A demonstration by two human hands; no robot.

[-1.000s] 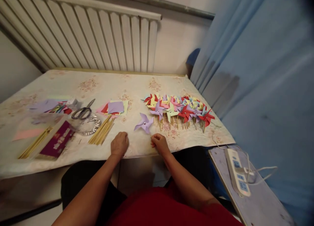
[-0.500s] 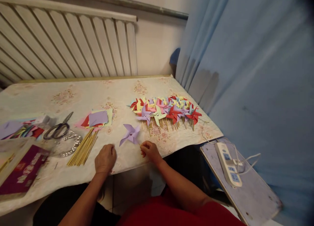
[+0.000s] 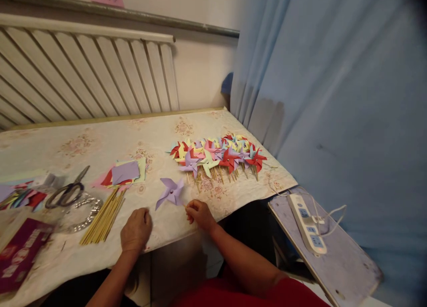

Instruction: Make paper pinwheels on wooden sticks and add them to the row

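A purple paper pinwheel (image 3: 170,191) lies on the patterned tablecloth (image 3: 110,138) near the front edge. My right hand (image 3: 199,214) is closed in a pinch on its thin stick, just right of the wheel. My left hand (image 3: 135,230) rests on the cloth as a loose fist, a short way left of the pinwheel; I cannot make out anything in it. A row of finished pinwheels (image 3: 216,155) in red, yellow, purple, pink and green lies farther back on the right.
A bundle of wooden sticks (image 3: 104,217) and a stack of coloured paper squares (image 3: 125,172) lie left of my hands. Scissors (image 3: 66,193), a string of beads (image 3: 83,213) and a dark red box (image 3: 20,253) are farther left. A power strip (image 3: 305,223) sits on a board at right.
The view has swung right and down, so everything has shifted left in the picture. My hands and the purple pinwheel keep the same positions relative to each other.
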